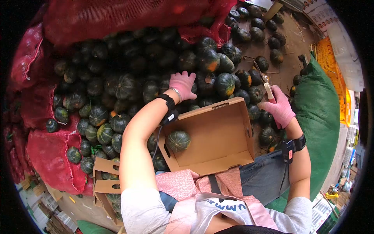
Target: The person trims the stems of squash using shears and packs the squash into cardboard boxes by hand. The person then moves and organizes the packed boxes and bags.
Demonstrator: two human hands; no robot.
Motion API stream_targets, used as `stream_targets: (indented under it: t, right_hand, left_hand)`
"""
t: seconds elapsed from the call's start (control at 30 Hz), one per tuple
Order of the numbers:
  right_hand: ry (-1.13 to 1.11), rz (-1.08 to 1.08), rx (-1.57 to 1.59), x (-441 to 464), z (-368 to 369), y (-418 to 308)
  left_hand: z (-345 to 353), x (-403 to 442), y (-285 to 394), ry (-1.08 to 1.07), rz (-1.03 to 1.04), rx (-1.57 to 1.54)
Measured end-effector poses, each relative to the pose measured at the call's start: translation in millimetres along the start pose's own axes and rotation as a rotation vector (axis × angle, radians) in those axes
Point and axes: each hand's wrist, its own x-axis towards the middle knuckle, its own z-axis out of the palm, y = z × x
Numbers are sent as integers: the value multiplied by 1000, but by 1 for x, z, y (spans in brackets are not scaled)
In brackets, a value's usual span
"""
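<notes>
Your left hand point(183, 86) is at twelve o'clock, fingers apart over the kabocha pile point(225, 84); best cup each squash fully, with the shears point(269, 90), clamped in your right hand point(279, 107) at two o'clock, angled off the rinds. The kabocha point(178, 141) at nine o'clock inside the carton point(218, 142) looks round, dark green, pale-striped

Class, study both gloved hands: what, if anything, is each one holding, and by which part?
The right hand holds shears by the handle end. The left hand is spread over green squashes, with no hold visible.
</notes>
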Motion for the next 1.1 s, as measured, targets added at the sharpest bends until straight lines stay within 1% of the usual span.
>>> stream_targets:
  t: [0.03,0.13,0.27,0.33,0.37,0.4,0.47,0.5,0.6,0.63,0.67,0.73,0.77,0.8,0.87,0.93,1.0,1.07,1.1]
  right_hand:
    - [10,-11,-7,1,-1,3]
    - [49,-30,-31,2,-4,8]
    - [110,-53,-92,-3,-4,0]
    - [111,-71,-96,-4,0,-3]
    - [104,-60,-108,-1,3,-1]
    - [114,-96,-95,1,7,0]
    - [108,-122,-114,2,12,-7]
    - [111,-156,-121,1,15,-11]
    - [109,-220,-164,-3,20,-20]
    - [118,-249,-167,-4,21,-21]
    - [131,-243,-178,-3,22,-19]
    - [156,-237,-194,-1,24,-19]
    - [123,-188,-208,0,22,-22]
    - [122,-181,-189,1,22,-23]
    - [121,-166,-151,1,22,-24]
    - [120,-171,-184,1,23,-24]
    - [115,-179,-197,3,23,-22]
    - [105,-187,-190,5,24,-16]
    - [116,-180,-201,4,23,-15]
  left_hand:
    - [1,3,3,17,-21,-21]
    - [-4,-2,3,45,1,-16]
    - [-11,-26,-27,381,224,-842]
    - [-29,-53,-36,309,415,-1362]
    - [-36,-68,-36,155,580,-1775]
    - [-32,-78,-33,46,701,-2107]
    - [-20,-90,-19,-193,962,-2510]
    - [-13,-93,-17,-342,964,-2624]
    - [8,-87,-8,-579,1083,-2717]
    - [16,-95,-4,-519,919,-2703]
    - [19,-106,3,-431,784,-2624]
    - [46,-121,13,-276,627,-2414]
    - [44,-130,18,-279,596,-2336]
    - [43,-137,22,-252,588,-2336]
    - [31,-145,25,-181,481,-2366]
    - [15,-137,21,-135,461,-2341]
    - [3,-126,11,34,256,-2282]
    - [7,-100,-10,216,136,-1886]
    - [7,-91,-19,246,97,-1736]
